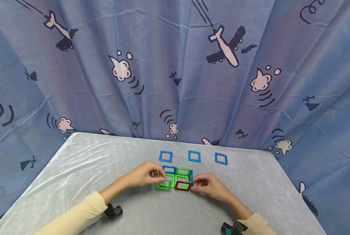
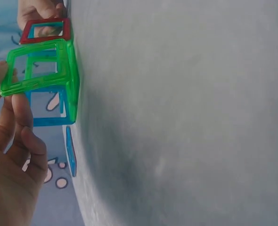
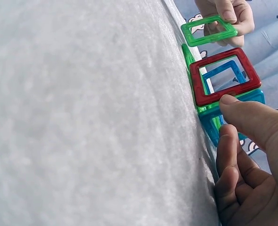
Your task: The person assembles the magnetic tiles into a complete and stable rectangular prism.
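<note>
Green plastic square (image 2: 62,60): I see the left hand (image 1: 146,174) pinch it at the near left of an open box (image 1: 174,180); the right hand (image 1: 209,186) grips the near right corner.

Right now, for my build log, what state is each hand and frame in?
Green base: flat on the table
Left hand: pinching the near green frame
Near green frame: gripped; contact with base unclear
Right hand: fingers curled, thumb on the red frame
Red frame: upright
Blue side frame: upright
Blue back frame: upright
Green back frame: upright
Three loose blue frames: lying flat
</note>
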Action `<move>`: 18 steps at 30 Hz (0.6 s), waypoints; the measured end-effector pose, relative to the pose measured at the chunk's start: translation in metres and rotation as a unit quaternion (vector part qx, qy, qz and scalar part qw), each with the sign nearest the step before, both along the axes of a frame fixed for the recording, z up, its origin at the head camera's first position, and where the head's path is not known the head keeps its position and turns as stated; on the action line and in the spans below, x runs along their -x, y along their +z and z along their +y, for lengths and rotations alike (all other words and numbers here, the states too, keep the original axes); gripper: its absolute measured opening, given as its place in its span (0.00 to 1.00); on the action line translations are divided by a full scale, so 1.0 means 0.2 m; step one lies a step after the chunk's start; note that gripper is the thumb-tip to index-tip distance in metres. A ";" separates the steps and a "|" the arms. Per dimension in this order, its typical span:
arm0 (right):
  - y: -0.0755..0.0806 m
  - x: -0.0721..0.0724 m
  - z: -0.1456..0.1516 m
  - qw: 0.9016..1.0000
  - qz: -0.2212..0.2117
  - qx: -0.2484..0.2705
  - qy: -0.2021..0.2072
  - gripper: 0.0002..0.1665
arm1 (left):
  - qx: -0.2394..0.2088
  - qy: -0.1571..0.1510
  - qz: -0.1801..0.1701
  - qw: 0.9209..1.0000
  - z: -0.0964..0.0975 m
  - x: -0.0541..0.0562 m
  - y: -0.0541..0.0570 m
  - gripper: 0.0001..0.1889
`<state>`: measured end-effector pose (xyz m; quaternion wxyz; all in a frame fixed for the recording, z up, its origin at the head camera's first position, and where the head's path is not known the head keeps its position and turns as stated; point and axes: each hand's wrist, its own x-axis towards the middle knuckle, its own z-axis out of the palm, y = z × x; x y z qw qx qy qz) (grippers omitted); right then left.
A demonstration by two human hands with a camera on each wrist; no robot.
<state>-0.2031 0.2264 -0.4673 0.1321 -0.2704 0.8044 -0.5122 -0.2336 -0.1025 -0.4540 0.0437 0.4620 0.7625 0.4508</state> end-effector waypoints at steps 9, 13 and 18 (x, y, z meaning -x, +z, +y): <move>0.00 0.00 0.00 1.000 0.006 0.000 0.001 0.06 | 0.010 0.001 -0.004 1.000 0.04 0.01 -0.01 0.02; 0.00 0.00 0.00 1.000 0.007 -0.004 -0.001 0.06 | 0.012 0.003 0.002 1.000 0.06 0.01 -0.02 0.03; 0.00 0.00 0.00 1.000 0.007 -0.006 -0.002 0.06 | 0.009 0.006 0.000 1.000 0.07 0.02 -0.04 0.03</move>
